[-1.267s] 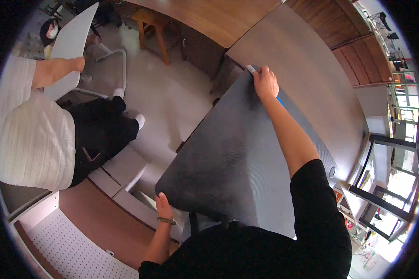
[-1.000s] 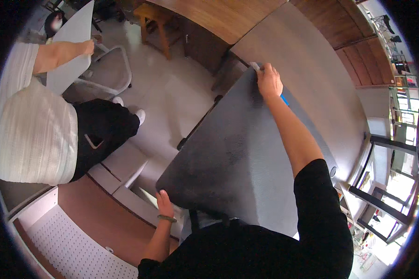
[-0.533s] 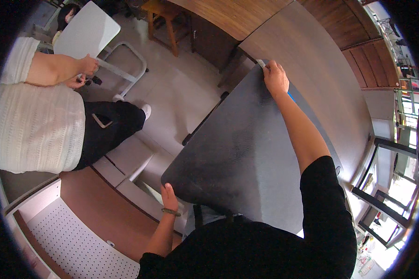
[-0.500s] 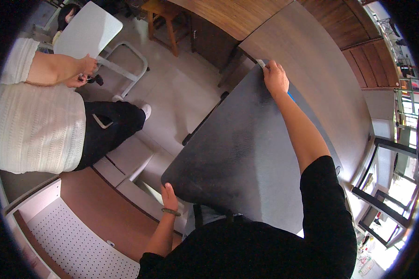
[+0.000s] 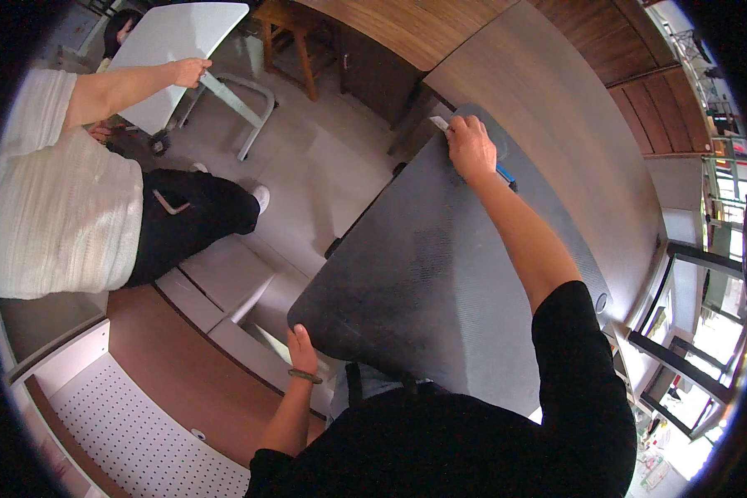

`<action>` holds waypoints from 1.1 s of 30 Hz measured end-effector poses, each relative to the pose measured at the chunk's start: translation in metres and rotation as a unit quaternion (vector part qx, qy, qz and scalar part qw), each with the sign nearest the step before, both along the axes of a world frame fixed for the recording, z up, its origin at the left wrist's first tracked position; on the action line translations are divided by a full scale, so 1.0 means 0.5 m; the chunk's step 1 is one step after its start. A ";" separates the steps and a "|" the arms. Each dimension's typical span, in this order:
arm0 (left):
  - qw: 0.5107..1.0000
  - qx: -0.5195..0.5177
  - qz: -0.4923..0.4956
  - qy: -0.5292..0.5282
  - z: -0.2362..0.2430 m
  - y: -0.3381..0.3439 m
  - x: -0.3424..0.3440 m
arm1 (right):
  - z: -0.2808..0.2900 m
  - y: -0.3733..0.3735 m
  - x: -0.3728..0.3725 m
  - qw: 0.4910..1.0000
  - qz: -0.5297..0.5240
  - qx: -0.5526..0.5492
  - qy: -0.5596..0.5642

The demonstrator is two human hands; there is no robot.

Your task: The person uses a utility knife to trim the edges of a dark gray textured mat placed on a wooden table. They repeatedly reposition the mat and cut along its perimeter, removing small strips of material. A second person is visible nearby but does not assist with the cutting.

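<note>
A large dark grey tabletop (image 5: 390,249) with a finely textured surface lies in front of me, and dull smears show on it. At its far end my right hand (image 5: 471,148) is bent closed over the surface. A small flat whitish piece (image 5: 439,123) sticks out from its fingers; its kind cannot be made out. Just beside the right wrist lies a blue object (image 5: 505,175), partly hidden by my forearm. My left hand (image 5: 302,350), below a dark bracelet, holds the tabletop's near-left corner, its other fingers partly hidden.
On the left, a person in a white top (image 5: 58,199) holds a tilted white table (image 5: 178,41) on a wheeled frame. Brown wooden desks (image 5: 556,124) border the far and right sides. A wooden stool (image 5: 295,41) stands behind. Lower left is a perforated white panel (image 5: 133,423).
My right hand has slid left and slightly nearer with the whitish piece, uncovering more of the blue object. My left hand stays put. The other person has swung the white table to the right.
</note>
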State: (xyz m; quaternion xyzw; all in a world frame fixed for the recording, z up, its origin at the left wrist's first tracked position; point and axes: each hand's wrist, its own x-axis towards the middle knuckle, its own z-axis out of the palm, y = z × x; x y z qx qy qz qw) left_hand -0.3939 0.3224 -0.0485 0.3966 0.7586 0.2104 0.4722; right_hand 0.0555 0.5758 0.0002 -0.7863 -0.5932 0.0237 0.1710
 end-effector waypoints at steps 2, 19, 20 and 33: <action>0.999 0.025 -0.005 -0.025 -0.009 0.008 0.011 | -0.003 0.009 0.002 1.000 0.000 -0.019 0.001; 0.996 -0.068 -0.013 -0.057 0.046 -0.007 -0.038 | 0.017 0.009 -0.021 0.985 -0.167 -0.031 -0.014; 0.997 -0.053 -0.021 -0.060 0.045 -0.007 -0.038 | 0.019 0.008 -0.022 0.985 -0.168 -0.029 -0.012; 0.994 -0.106 0.000 0.019 0.005 0.010 0.003 | 0.009 0.041 0.032 0.978 -0.208 -0.008 0.020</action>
